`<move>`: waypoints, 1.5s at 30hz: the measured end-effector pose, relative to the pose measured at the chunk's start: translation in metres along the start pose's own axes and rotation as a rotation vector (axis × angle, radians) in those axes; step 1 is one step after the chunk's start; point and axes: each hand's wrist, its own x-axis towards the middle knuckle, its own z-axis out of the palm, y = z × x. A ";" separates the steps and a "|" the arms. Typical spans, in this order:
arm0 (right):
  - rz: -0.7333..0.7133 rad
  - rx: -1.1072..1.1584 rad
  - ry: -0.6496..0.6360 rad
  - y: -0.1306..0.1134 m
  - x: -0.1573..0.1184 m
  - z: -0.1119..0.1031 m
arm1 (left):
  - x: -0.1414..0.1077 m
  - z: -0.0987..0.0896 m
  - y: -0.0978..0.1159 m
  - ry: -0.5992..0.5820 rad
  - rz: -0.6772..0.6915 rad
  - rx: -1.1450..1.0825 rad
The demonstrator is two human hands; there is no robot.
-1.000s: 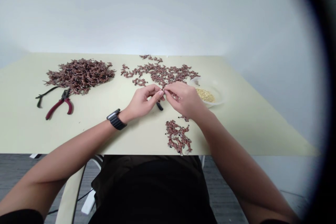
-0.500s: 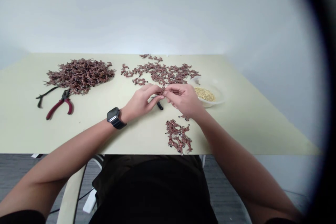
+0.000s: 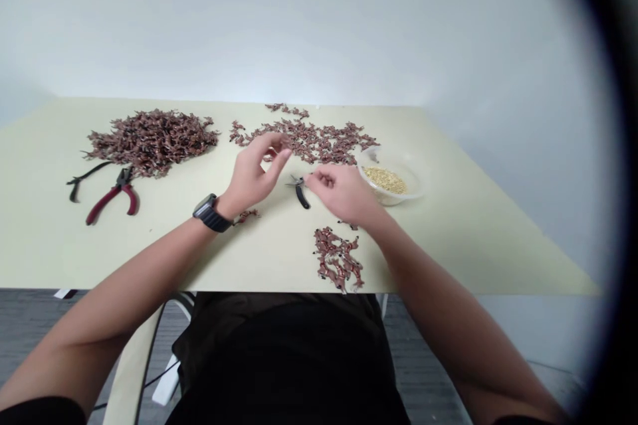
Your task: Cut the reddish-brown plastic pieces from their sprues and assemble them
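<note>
My left hand (image 3: 256, 171), with a black watch on its wrist, hovers at the near left edge of the spread of small brown figures (image 3: 319, 139). Its thumb and fingers are apart, with nothing seen between them. Curled closed, my right hand (image 3: 343, 191) is just right of small pliers (image 3: 302, 196) with a black handle; whatever its fingertips pinch is too small to make out. Beyond that hand is a clear bowl (image 3: 421, 194) of gold-coloured bits (image 3: 386, 180). A few brown figures (image 3: 247, 216) lie beside my left wrist.
At the left lies a large heap of brown figures (image 3: 154, 139), with red-handled pliers (image 3: 112, 200) and a black tool (image 3: 90, 174) before it. A smaller group of figures (image 3: 339, 259) lies at the table's front edge.
My hands have parted. The left has moved away to the left and opened, and the brown piece between them is no longer there. The small pliers and figures by my left wrist now show.
</note>
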 end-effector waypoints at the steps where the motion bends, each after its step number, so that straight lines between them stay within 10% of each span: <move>1: -0.031 -0.232 0.034 0.002 -0.001 0.006 | 0.001 0.000 -0.004 0.044 -0.110 -0.091; 7: -0.106 -0.706 -0.094 0.009 -0.003 0.020 | 0.004 -0.002 -0.029 -0.003 -0.392 -0.403; 14: -0.080 -0.182 0.389 0.020 0.008 -0.027 | 0.001 -0.004 -0.024 -0.257 -0.344 -0.573; 18: 0.026 0.104 0.311 0.031 0.012 -0.031 | -0.002 -0.002 -0.009 -0.397 -0.441 -0.782; 22: 0.029 -0.066 0.358 0.030 0.014 -0.025 | -0.006 0.003 0.001 -0.474 -0.504 -0.904; 33: -0.002 -0.226 0.120 0.007 -0.002 -0.005 | -0.011 0.014 0.007 -0.431 -0.413 -0.770; 45: -0.008 -0.360 0.135 -0.002 -0.005 0.011 | -0.012 0.020 0.015 -0.416 -0.411 -0.777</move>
